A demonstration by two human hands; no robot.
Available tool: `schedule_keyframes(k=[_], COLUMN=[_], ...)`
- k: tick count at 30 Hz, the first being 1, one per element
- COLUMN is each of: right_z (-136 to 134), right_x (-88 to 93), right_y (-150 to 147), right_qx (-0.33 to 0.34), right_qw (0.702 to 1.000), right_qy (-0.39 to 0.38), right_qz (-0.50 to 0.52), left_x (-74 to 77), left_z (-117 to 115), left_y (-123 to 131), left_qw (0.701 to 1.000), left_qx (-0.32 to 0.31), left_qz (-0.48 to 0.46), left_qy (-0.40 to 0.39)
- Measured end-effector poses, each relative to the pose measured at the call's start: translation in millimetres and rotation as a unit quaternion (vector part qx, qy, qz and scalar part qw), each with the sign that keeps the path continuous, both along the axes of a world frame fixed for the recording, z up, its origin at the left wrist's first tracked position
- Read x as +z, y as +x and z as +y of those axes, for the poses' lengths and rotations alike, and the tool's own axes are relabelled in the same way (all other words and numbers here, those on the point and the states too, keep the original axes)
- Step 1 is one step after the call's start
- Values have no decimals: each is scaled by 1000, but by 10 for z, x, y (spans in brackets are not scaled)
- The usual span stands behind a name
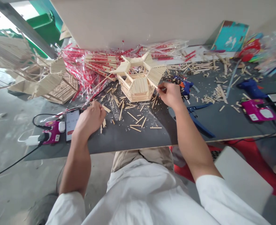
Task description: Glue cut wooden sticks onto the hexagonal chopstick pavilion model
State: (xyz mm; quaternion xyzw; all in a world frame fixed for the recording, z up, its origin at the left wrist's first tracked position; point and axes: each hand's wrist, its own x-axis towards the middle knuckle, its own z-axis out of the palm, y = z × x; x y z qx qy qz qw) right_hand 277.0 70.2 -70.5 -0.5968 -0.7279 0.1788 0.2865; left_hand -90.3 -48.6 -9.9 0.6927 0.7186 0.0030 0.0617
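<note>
White shirt (138, 193) and khaki trousers (138, 156) of the seated person, nearest the camera, below the near edge of the dark grey worktop (222, 125). Left hand (89, 120): rests knuckles up on the worktop towards its near-left corner, fingers curled under and together; whether they enclose anything cannot be told. Just beside it, on the left: phone (71, 123), screen lit, and pink device (52, 131) with cables at the left edge. Right hand (170, 93): at mid-worktop, fingers pinched together on a thin stick (159, 88), whose tip meets the roof edge of the stick pavilion (138, 78). Pavilion: hexagonal, upright, at the middle of the worktop towards the far edge, with loose cut sticks (135, 120) scattered in front of it. Behind it, along the far edge: wrapped chopstick packets (93, 62), red print. Just right of the right hand: blue glue gun (186, 87); blue-handled cutter (198, 117) under the forearm. Second stick model (51, 81) at the far-left corner. Teal book (231, 36) at the far-right corner.
</note>
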Motion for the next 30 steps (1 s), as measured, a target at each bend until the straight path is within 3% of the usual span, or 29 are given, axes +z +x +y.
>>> schedule_keyframes(k=[4, 8, 15, 19, 22, 25, 27, 30], right_z=[-45, -89, -231, -423, -591, -723, -758, -714], right_x=[80, 170, 313, 422, 458, 449, 423, 346], right_y=[-24, -26, -86, -206, -333, -489, -585, -686], right_qx=[-22, -83, -178, -171, -98, 77, 179, 257], right_qw=[999, 995, 956, 949, 962, 976, 972, 957], right_qy=[12, 45, 230, 259, 247, 205, 154, 125], right_qz=[20, -25, -43, -56, -67, -14, 19, 52], left_x=[70, 123, 182, 59, -101, -234, -286, -316], left_z=[21, 135, 269, 245, 235, 238, 241, 245], left_y=[239, 383, 466, 532, 602, 665, 679, 662], left_qw=[981, 956, 915, 869, 805, 728, 713, 723], left_qx=[-100, -164, -173, -188, -180, -188, -191, -199], left_qz=[-169, -239, -364, -454, -564, -655, -668, -654], left_qy=[-7, -36, -24, -62, -54, -79, -96, -95])
